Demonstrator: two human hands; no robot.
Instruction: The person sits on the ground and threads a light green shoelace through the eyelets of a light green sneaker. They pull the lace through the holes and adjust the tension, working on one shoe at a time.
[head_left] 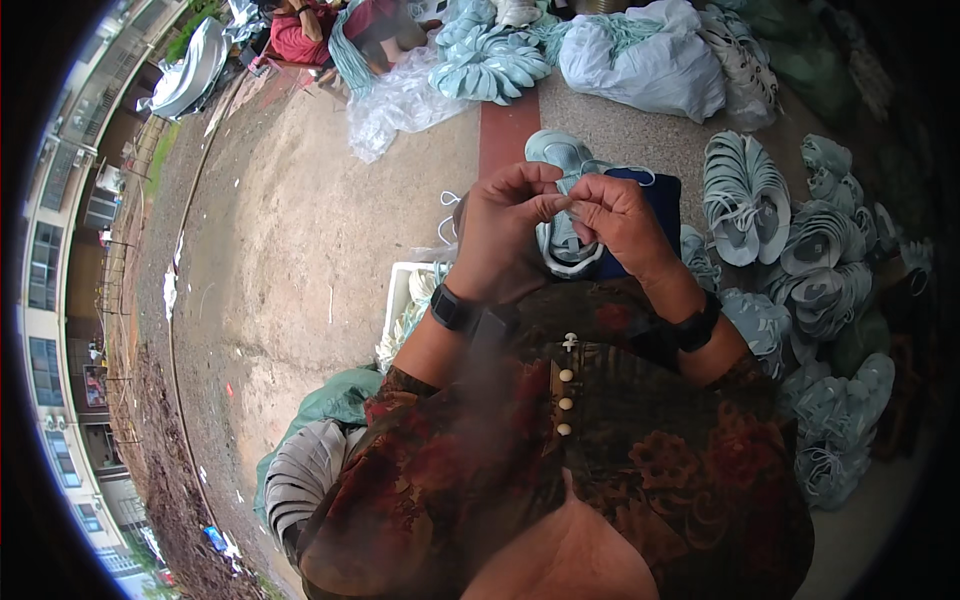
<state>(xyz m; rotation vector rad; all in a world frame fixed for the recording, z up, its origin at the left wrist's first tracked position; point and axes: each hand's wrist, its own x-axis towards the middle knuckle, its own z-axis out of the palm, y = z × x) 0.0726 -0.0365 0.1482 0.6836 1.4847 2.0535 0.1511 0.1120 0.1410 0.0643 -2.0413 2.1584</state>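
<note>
A pale blue shoe upper (pixel 556 148) lies in front of me, its toe pointing away and its open collar toward me. Over its lacing area, my left hand (pixel 508 222) and my right hand (pixel 622 212) meet with thumbs and fingertips pinched together. A thin white shoelace (pixel 447 203) runs out past the left hand, and more of it curls beyond the right. The bit between my fingertips is mostly hidden. Under the shoe upper shows a dark blue pad (pixel 660 205). Both wrists carry dark bands.
Stacks of pale shoe uppers (pixel 745 195) stand on the right. A white crate (pixel 398 290) with lace-like bundles sits at left, near a green sack (pixel 335 398). Ahead are a stuffed whitish bag (pixel 640 62), clear plastic (pixel 400 110) and a seated person (pixel 300 35) in red.
</note>
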